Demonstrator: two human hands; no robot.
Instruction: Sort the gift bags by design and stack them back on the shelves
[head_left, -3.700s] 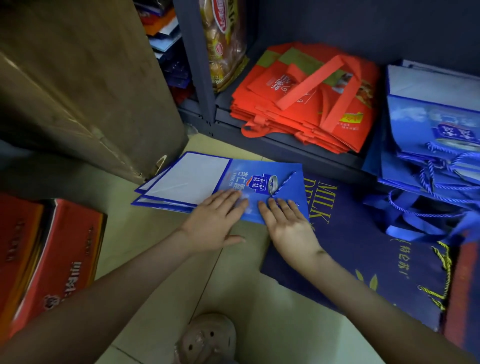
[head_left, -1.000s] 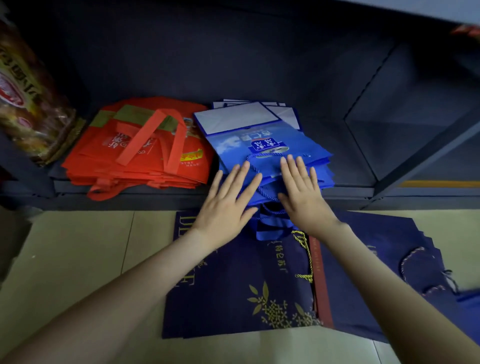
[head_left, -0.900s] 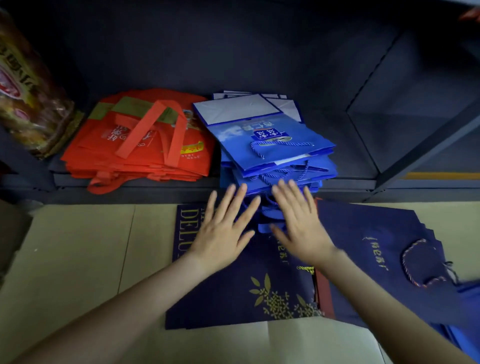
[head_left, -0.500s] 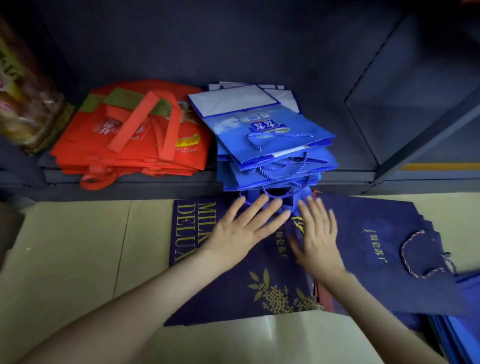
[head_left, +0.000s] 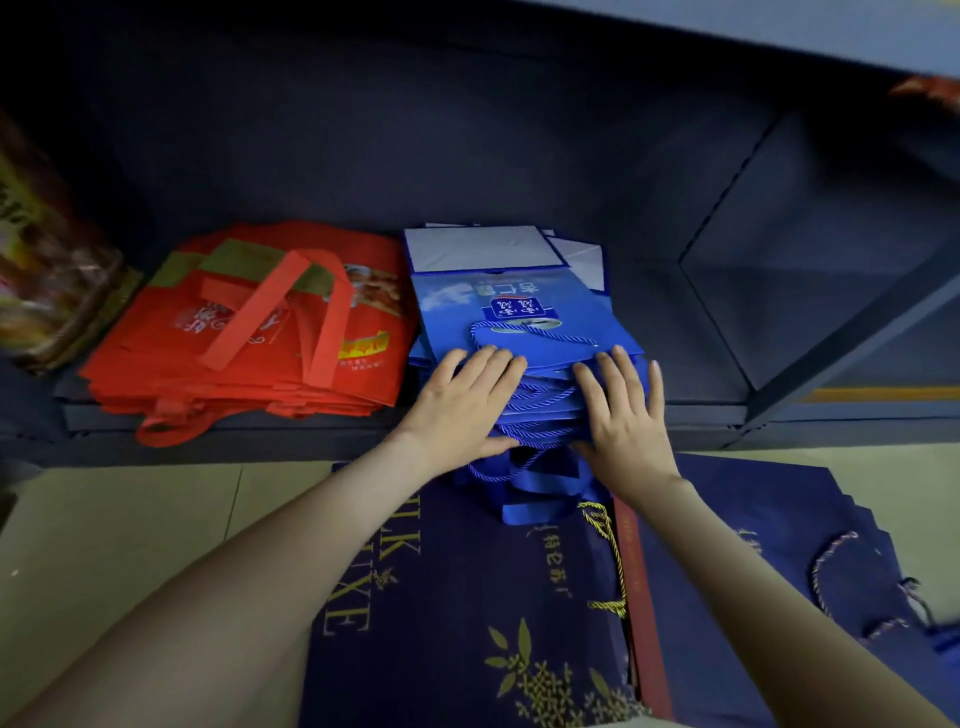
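A stack of bright blue gift bags (head_left: 519, 306) with rope handles lies on the bottom shelf (head_left: 696, 410), beside a stack of red fabric bags (head_left: 270, 332). My left hand (head_left: 462, 405) and my right hand (head_left: 623, 415) press flat, fingers straight, against the front edge of the blue stack. Dark navy gift bags (head_left: 467, 597) with gold lettering lie on the floor under my forearms, and more navy bags (head_left: 779, 561) lie to their right.
A packaged snack bag (head_left: 47, 270) stands at the far left of the shelf. The right half of the shelf is bare, bounded by a slanted metal upright (head_left: 852, 332). Beige floor tiles (head_left: 119, 530) lie to the left.
Both hands have gone from the navy bags on the floor up to the front edge of the blue stack, whose bags now lie squarer than half a second ago.
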